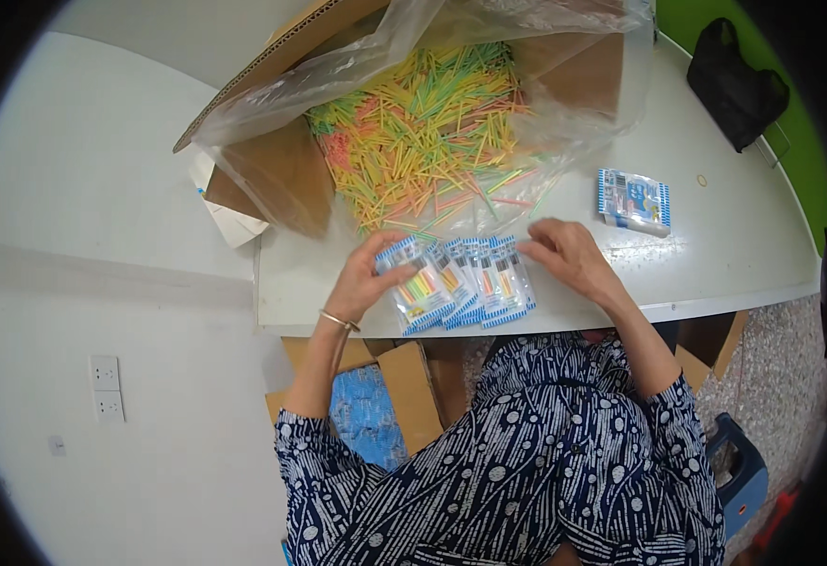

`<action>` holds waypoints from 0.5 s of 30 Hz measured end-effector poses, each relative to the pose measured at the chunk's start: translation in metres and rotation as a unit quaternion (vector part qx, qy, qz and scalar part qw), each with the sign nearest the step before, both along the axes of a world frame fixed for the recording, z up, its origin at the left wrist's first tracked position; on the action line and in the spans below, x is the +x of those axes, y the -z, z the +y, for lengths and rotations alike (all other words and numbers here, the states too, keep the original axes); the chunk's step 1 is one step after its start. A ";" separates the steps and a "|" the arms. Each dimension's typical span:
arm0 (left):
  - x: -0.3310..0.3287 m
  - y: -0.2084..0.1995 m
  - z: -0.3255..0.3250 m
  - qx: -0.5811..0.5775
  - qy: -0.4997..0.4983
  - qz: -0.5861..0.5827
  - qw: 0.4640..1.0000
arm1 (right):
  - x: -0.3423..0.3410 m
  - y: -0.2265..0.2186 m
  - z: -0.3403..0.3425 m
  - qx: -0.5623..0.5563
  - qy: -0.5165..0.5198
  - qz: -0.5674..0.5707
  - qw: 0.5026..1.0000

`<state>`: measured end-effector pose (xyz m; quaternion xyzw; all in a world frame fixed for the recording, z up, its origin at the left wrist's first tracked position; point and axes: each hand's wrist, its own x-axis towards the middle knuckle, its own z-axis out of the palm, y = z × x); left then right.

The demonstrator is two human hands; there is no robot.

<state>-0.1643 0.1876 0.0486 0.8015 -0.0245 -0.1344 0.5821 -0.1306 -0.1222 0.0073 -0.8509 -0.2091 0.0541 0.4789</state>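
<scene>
Several small clear packets with blue-and-white striped ends lie overlapped in a row at the table's near edge, with coloured sticks inside. At the row's left end, my left hand is closed on a packet, thumb across its front and fingers behind. My right hand is beside the upper corner of the rightmost packet. Its fingers are bent, with a gap between thumb and forefinger and nothing visible in it. Just beyond both hands is a heap of thin yellow, green and pink plastic sticks.
A cardboard box lined with a clear plastic bag opens toward me on the white table. To the right are a stack of packets, a rubber band and a black bag. A blue stool stands below right.
</scene>
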 end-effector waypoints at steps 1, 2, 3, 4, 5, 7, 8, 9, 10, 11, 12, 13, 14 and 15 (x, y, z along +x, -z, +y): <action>-0.006 0.012 0.002 -0.002 -0.002 -0.001 1.000 | -0.005 0.002 0.000 -0.002 -0.002 -0.001 1.000; -0.011 0.023 0.000 0.079 -0.027 -0.074 0.994 | -0.012 0.005 0.001 -0.017 0.008 -0.002 1.000; -0.015 0.035 -0.001 0.159 -0.053 -0.147 0.975 | -0.018 0.007 0.002 -0.031 0.017 -0.004 0.999; -0.016 0.042 -0.003 0.241 -0.084 -0.243 0.936 | -0.023 0.007 0.006 -0.014 0.019 -0.010 1.000; -0.022 0.046 -0.003 0.239 -0.085 -0.245 0.936 | -0.027 0.009 0.010 -0.016 0.019 -0.011 1.000; -0.036 0.050 -0.004 0.289 -0.156 -0.267 0.906 | -0.033 0.014 0.016 -0.003 0.027 0.008 1.000; -0.047 0.055 0.000 0.289 -0.159 -0.268 0.905 | -0.035 0.015 0.019 0.001 0.020 0.012 1.000; -0.056 0.064 0.009 0.291 -0.183 -0.212 0.915 | -0.036 0.016 0.023 0.001 0.017 0.010 1.000; -0.061 0.073 0.015 0.289 -0.206 -0.157 0.922 | -0.036 0.018 0.027 0.007 0.024 0.019 0.999; -0.063 0.081 0.016 0.288 -0.210 -0.158 0.921 | -0.037 0.018 0.031 0.015 0.031 0.028 0.999; -0.065 0.090 0.012 0.287 -0.216 -0.183 0.915 | -0.037 0.015 0.034 0.014 0.027 0.026 0.999; -0.063 0.098 0.006 0.285 -0.221 -0.209 0.909 | -0.037 0.014 0.037 0.012 0.030 0.057 0.998; -0.064 0.096 -0.004 0.283 -0.222 -0.208 0.909 | -0.038 0.011 0.038 0.010 0.033 0.089 0.995; -0.064 0.094 -0.015 0.295 -0.232 -0.215 0.901 | -0.039 0.010 0.040 0.008 0.032 0.089 0.996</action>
